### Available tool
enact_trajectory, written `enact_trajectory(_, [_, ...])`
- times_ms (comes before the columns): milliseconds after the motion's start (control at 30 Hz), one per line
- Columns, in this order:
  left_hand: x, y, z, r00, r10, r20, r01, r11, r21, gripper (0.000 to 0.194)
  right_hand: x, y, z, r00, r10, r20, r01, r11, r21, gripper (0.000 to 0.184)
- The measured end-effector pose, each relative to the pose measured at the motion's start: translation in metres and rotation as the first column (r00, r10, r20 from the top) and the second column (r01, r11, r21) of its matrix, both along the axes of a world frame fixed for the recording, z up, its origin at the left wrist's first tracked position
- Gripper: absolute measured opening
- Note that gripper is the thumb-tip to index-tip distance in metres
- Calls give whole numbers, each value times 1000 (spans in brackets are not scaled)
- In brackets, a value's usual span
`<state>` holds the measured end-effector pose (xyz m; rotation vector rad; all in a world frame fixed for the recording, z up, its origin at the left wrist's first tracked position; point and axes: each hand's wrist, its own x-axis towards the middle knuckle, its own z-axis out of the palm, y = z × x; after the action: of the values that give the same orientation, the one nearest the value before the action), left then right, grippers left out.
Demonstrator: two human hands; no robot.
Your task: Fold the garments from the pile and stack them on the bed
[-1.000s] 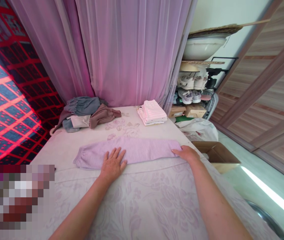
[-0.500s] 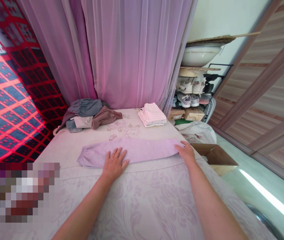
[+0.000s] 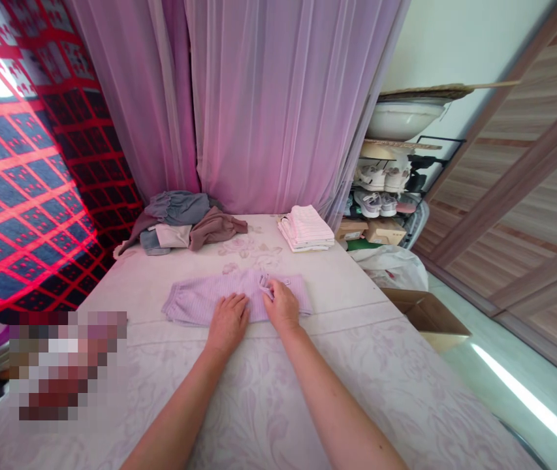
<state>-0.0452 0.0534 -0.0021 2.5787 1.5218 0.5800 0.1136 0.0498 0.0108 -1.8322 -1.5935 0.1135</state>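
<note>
A lilac ribbed garment, likely trousers, lies flat across the floral bed sheet, doubled over at its right end. My left hand rests on the near edge of the garment with nothing gripped. My right hand sits on the folded-over end, its fingers gathered on the fabric at the fold. Both forearms reach in from the bottom of the view.
A loose pile of grey and brown clothes and a folded striped pink stack lie at the far end of the bed. Sheer pink curtains hang behind. A shoe rack, white plastic bag and open cardboard box stand to the right.
My right hand has moved left, carrying the garment's right end over toward the middle, so the garment is now about half as long. My left hand stays on it.
</note>
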Motion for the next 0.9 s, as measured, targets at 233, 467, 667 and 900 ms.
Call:
enact_trajectory(233, [-1,-1,0,999,6,34,-5,999,-37,44,-7,-6,-12,979,68,195,-67,998,-11,17])
enact_trajectory(467, [-3,-1,-3,996,-70,62,71,997,-17,56,-16,-9,-13,976,95,196,-103,994,30,16])
enact_trajectory(667, [-4,-3,-2,987,-132,87,138,988,-71,55,35,-27,-14,994,91,64,-107,939,328,26])
enact_trajectory(900, [15,10,31,989,84,118,-45,953,-300,49,106,-50,-33,998,-11,-68,26,975,220,34])
